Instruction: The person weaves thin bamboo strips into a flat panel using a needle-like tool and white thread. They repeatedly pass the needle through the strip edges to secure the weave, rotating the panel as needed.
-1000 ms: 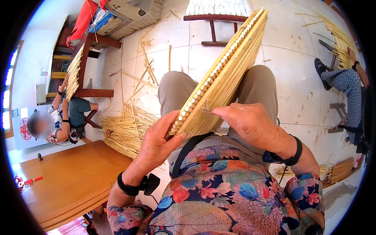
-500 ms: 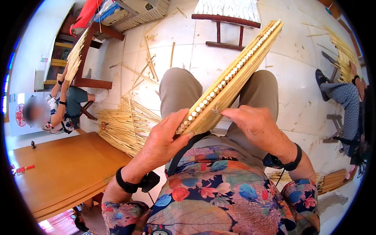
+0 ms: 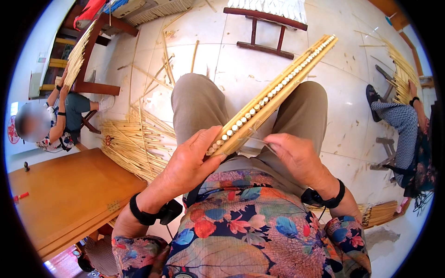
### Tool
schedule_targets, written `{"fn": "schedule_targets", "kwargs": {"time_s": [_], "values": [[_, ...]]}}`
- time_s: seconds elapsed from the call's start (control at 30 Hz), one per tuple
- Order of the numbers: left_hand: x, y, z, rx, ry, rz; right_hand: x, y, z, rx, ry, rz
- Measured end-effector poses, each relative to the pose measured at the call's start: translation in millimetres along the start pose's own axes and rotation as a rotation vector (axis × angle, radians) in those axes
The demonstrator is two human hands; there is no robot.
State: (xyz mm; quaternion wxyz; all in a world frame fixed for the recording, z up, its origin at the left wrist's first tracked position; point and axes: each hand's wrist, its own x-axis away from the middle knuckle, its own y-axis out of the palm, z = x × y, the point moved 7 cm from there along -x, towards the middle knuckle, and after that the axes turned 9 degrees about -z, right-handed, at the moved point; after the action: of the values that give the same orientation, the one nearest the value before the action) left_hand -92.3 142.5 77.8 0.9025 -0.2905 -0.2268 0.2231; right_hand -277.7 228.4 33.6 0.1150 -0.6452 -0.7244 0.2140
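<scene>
A long flat mat of pale yellow sticks (image 3: 282,88), a row of white cut ends along its top edge, slants from my lap up to the right, over my knees. My left hand (image 3: 194,157) grips the near end of the mat, thumb on its right side and fingers on its left. My right hand (image 3: 292,160) is pinched on a thin strand (image 3: 257,140), apparently thread or wire, at the mat's right side. The hand is a little apart from the sticks; what the strand is tied to is too small to tell.
A pile of loose sticks (image 3: 130,153) lies left of my legs, beside a wooden table (image 3: 69,199). Co-workers (image 3: 72,111) (image 3: 398,120) sit at left and right with stick mats. A stool (image 3: 264,46) stands ahead. Scattered sticks lie on the tiled floor.
The mat has tilted down to the right, showing less of its side face. My right hand has drawn slightly away from it with the strand, which now stretches between them.
</scene>
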Motion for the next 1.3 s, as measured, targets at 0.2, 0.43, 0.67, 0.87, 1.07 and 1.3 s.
{"fn": "schedule_targets", "kwargs": {"time_s": [0.2, 0.43, 0.67, 0.87, 1.07, 1.3], "values": [[-4, -5, -19, 0.161, -0.092, 0.03, -17, -3, 5, -0.051, 0.068, 0.064], [-5, -8, -28, 0.268, -0.116, 0.059, -25, 0, 1, -0.054, 0.056, 0.086], [-4, -8, -28, 0.23, -0.2, -0.021, -24, 2, -3, 0.011, -0.018, 0.055], [-3, -5, -29, 0.291, -0.228, -0.009, -23, 3, 0, 0.036, -0.03, 0.023], [-4, -7, -21, 0.154, -0.157, -0.016, -24, 4, 0, 0.046, -0.065, 0.023], [-3, 2, -4, -0.034, -0.024, 0.019, -6, 9, -4, 0.019, -0.006, -0.029]]}}
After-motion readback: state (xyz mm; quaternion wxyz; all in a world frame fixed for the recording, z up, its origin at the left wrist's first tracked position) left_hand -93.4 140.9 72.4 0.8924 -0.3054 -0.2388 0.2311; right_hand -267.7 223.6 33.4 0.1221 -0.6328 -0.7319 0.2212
